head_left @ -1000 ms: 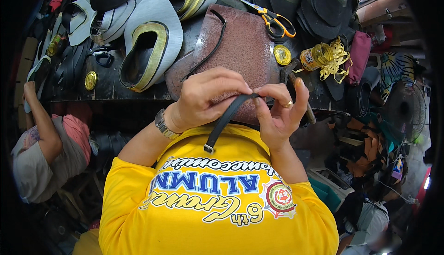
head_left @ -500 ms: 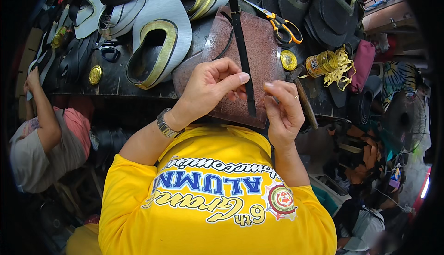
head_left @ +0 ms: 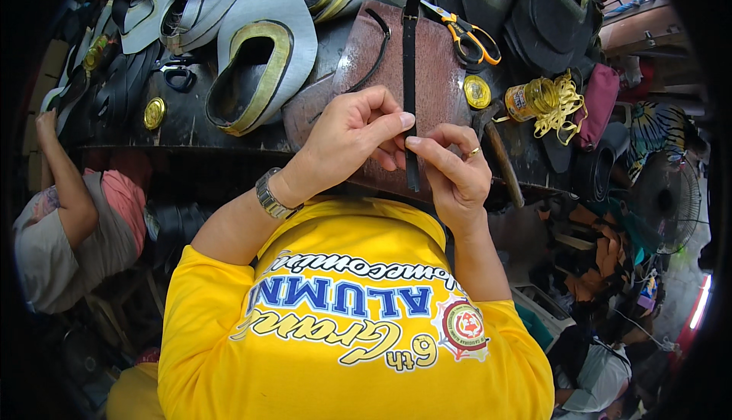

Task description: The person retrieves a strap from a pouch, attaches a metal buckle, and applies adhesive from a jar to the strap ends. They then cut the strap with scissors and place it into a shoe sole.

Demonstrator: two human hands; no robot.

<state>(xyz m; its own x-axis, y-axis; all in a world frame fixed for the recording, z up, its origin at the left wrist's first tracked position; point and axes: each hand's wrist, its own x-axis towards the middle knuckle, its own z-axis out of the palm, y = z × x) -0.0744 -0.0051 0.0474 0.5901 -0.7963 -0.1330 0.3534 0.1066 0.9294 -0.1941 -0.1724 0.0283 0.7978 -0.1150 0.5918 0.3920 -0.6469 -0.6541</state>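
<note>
Well, black strap (head_left: 409,62) between left fingers (head_left: 377,100)

L forearm (head_left: 240,226) slants inward, elbow bent; L hand (head_left: 358,129) in a pinch, thumb (head_left: 395,123) extended over curled fingers (head_left: 387,161). R forearm (head_left: 486,264) closer to vert.; R hand (head_left: 461,172) tipped L, a fingertip (head_left: 415,142) v. near L hand, other fingers bent. Both hands approx. level, in front of torso (head_left: 351,374).
</note>
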